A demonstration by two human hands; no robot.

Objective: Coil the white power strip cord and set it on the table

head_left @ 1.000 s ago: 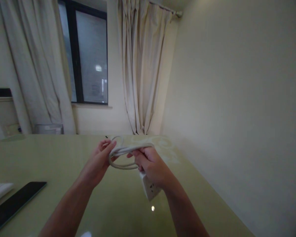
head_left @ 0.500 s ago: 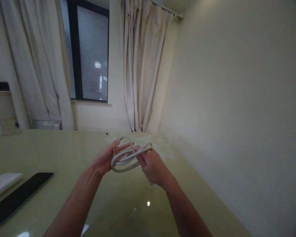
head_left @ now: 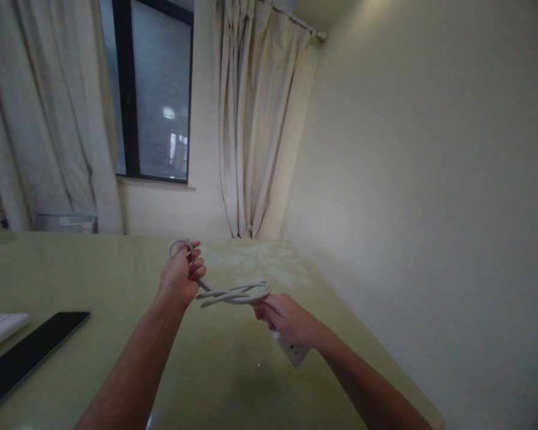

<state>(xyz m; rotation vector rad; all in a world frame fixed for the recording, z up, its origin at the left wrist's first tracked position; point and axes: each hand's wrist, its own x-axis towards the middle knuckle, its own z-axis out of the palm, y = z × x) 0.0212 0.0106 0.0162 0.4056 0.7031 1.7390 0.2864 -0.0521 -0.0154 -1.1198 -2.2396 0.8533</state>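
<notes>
A looped grey-white power cord (head_left: 235,294) stretches between my two hands above the table. My left hand (head_left: 182,269) is closed around one stretch of the cord, and a small loop sticks up past its thumb. Lower and to the right, my right hand (head_left: 287,319) grips the coiled bundle with its fingers curled. Below that hand shows part of a white power strip (head_left: 293,349) with socket holes; the rest of it is hidden behind the hand.
A glossy pale green table (head_left: 224,382) spreads under my hands. At its left lie a black flat slab (head_left: 31,355) and a white box-like object (head_left: 2,328). A wall (head_left: 407,209) runs along the right edge; a curtain (head_left: 255,131) hangs at the back.
My hands have moved apart, the left one leftwards and closing on the cord, the right one lower. The coil has stretched out flatter, and more of the white power strip shows.
</notes>
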